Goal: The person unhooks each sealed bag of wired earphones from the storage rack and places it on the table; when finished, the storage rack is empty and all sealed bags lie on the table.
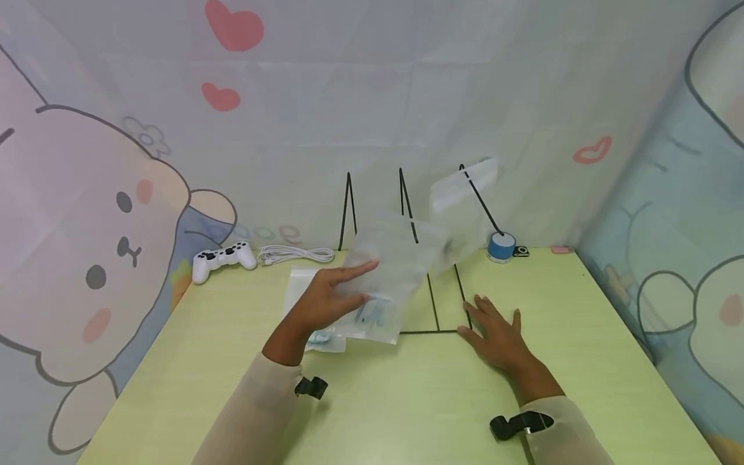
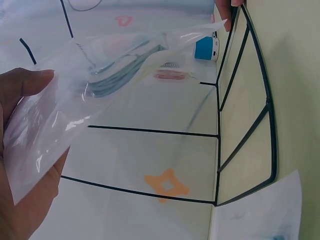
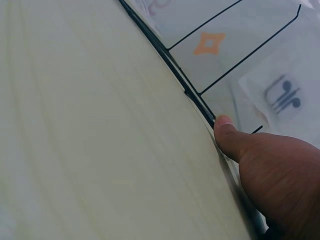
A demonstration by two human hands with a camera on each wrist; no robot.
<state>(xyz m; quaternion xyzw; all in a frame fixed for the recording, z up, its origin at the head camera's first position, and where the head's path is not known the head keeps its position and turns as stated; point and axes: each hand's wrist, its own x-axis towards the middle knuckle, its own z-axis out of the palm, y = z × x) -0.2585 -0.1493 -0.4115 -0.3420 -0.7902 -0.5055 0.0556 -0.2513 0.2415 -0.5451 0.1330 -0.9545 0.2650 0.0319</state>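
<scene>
Left hand (image 1: 322, 302) — clamped on the translucent plastic bag (image 1: 402, 263), raised by the left part of the black wire rack (image 1: 430, 332). Right hand (image 1: 496, 339) — fingers apart, at its near right corner. Likely light, limp, slippery; pinch clear of the cable (image 2: 112, 86).

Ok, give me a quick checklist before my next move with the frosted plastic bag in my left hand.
1. Left hand gripping the frosted plastic bag with bluish contents: ok.
2. Right hand touching the black wire rack: ok.
3. Translucent bag with dark contents hanging on the right prong: ok.
4. Held bag threaded on the middle prong: cannot tell; they overlap in the head view.
5. Other whitish plastic bag off the pale green tabletop: not ok, lying there.
</scene>
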